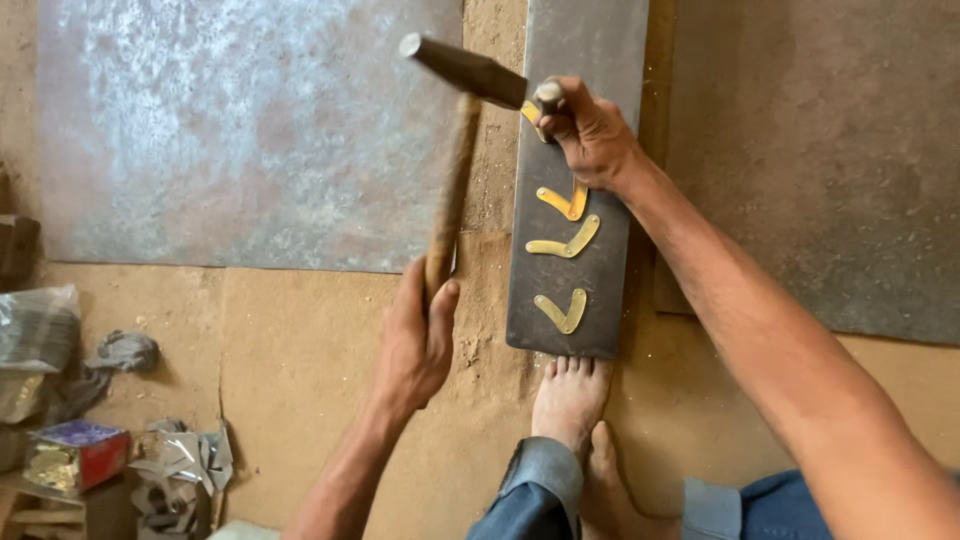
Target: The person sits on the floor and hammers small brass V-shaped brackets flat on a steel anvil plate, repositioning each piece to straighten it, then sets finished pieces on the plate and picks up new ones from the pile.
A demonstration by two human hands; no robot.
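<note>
Hammer: dark metal head at 12 o'clock in the head view, tilted, its right end just beside the punch; wooden handle runs down from it toward 6 o'clock. Your left hand is wrapped closed around the lower end of the handle, thumb side up.

Punch: short dark rod, only its top end shows, pinched in your right hand, fingers curled tight about it. The hand sits over the upper end of the dark steel bar, covering part of a brass piece there.

On the bar, below the right hand toward 6 o'clock: three more V-shaped pairs of flat brass strips, at and, lying flat in a column, apart from one another. The topmost of these touches the heel of your right hand.

Bar lies lengthwise on the dirt floor. Your bare foot rests with toes against the bar's near end; second foot tucked behind it, denim cuffs above.

Outward: large grey metal sheet at 10 o'clock, flat on the floor; another dark sheet at 2 o'clock. At 8 o'clock, a small box, crumpled foil scraps, a grey rag
</note>
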